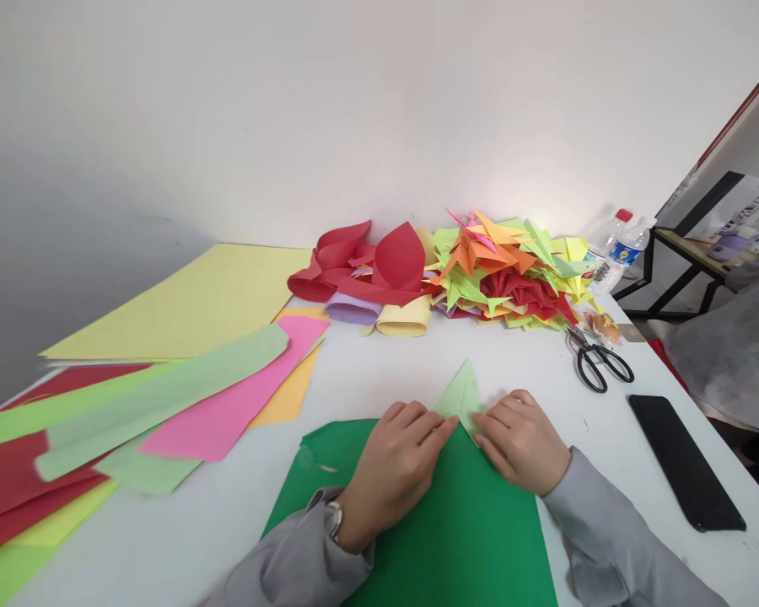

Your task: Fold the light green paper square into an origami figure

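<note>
A small light green folded paper (461, 392) stands with its point away from me, at the far edge of a dark green sheet (474, 539). My left hand (405, 459) grips its left side, the fingertips pressed together near the lower fold. On the other side, my right hand (522, 438) pinches the paper's right edge between thumb and fingers. A crease runs down from the tip. The lower part of the folded paper is partly hidden by my fingers.
Loose coloured sheets (228, 396) and a large yellow sheet (190, 295) lie left. Rolled red paper (398, 261) and a pile of folded paper shapes (506, 274) line the wall. Scissors (598, 362), a black phone (686, 462) and bottles (623, 249) are right. A person's grey clothing (727, 354) shows beyond.
</note>
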Available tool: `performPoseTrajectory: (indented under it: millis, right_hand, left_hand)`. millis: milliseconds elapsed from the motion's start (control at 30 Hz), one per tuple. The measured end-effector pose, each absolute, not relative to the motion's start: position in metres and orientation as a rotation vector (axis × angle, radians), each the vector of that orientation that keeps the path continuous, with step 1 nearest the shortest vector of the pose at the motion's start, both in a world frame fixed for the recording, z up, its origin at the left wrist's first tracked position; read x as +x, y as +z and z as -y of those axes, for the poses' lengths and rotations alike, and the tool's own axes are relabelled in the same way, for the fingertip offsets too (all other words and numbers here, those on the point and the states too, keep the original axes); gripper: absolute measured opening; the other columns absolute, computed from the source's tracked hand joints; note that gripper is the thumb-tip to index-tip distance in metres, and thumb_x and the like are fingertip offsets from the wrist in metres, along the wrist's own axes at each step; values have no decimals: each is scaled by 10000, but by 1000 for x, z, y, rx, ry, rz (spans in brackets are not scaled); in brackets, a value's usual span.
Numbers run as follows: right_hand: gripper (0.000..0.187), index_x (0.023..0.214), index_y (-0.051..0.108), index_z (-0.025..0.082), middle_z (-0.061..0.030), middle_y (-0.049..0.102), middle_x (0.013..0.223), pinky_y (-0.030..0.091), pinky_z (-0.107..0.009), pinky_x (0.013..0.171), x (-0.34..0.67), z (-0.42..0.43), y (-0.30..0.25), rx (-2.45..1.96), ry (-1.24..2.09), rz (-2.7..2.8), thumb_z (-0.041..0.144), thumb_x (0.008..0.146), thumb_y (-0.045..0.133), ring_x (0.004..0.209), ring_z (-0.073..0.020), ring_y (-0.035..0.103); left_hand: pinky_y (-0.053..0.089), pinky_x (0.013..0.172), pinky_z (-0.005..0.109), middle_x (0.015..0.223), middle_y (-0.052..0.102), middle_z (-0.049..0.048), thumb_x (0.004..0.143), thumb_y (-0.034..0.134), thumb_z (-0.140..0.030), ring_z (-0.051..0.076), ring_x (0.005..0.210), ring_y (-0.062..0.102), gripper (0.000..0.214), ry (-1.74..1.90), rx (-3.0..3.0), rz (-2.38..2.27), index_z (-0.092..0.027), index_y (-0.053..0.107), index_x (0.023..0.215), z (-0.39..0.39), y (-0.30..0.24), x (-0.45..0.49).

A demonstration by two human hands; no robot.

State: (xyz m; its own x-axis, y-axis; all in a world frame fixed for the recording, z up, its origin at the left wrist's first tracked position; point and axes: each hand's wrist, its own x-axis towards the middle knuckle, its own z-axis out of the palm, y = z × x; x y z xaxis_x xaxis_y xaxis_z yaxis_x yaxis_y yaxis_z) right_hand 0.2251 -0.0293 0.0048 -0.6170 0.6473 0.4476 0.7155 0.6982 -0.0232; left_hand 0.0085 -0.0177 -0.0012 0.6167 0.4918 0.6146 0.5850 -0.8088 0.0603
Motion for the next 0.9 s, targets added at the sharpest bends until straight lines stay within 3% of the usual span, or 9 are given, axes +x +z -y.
performPoseTrajectory:
  millis: [133,300,900]
  right_hand:
    - [213,929,663,159,-30,544,630,285,-337,617,221,35,6,-1042,-238,2468,196,940,453,632,-176,461]
    - [218,984,654,184,-59,580,779,346,-316,649,222,31,-3,-1011,-26,2455,129,926,451,744,-182,496]
    - [222,951,678,202,-43,643,770,391,-333,691,220,33,-5,-932,131,2359,143,918,466,738,-168,553]
  left_hand:
    - [433,611,304,795,684,47,916,432,-59,163,691,561,257,-1052,-2753,811,-160,612,1069,17,-2,8]
    - [494,640,284,800,694,42,919,472,-99,153,725,606,246,-1233,-2786,883,-193,623,1089,13,-12,9]
    - [517,594,267,787,690,55,932,462,-134,154,692,616,204,-1247,-2794,922,-167,645,1017,14,-10,11]
